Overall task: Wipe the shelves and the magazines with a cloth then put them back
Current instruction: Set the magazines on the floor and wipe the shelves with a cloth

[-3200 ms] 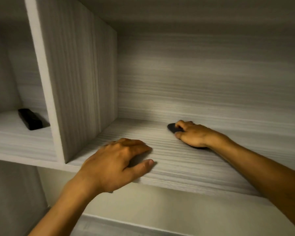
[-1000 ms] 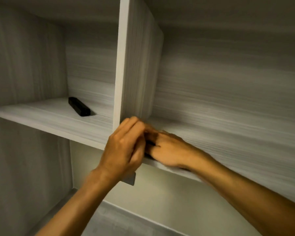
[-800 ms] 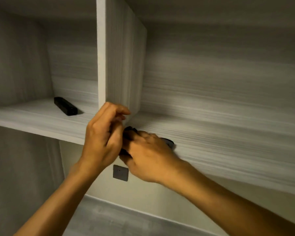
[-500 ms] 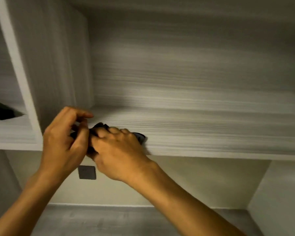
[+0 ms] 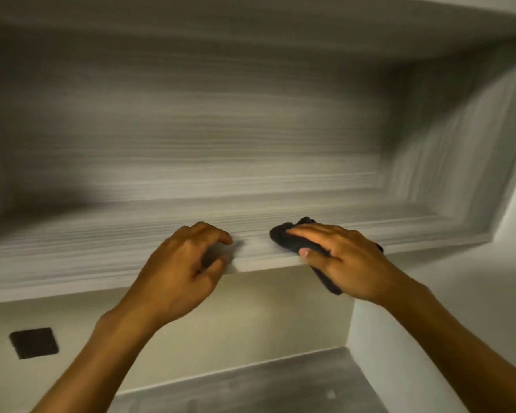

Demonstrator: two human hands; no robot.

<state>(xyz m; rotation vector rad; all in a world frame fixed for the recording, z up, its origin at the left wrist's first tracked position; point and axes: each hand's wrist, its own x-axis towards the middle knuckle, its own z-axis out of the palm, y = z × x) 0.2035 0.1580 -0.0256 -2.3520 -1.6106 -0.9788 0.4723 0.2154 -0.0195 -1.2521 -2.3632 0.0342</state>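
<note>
Head view: my right hand (image 5: pixel 349 260) lies flat on a small dark cloth (image 5: pixel 292 239), fingers straight, pressing it onto the front edge of the pale grey wood-grain shelf (image 5: pixel 116 248); one end of the cloth hangs below the lip. My left hand (image 5: pixel 185 269) holds nothing, its fingers loosely curled with the tips resting on the shelf just beside the cloth. No magazines are in sight. A dark square wall plate (image 5: pixel 33 342) sits below the shelf at left. I judge the shelf-wiping step to be in hand. The next move calls for sliding the cloth along the board toward the right-hand corner, keeping even downward pressure.
</note>
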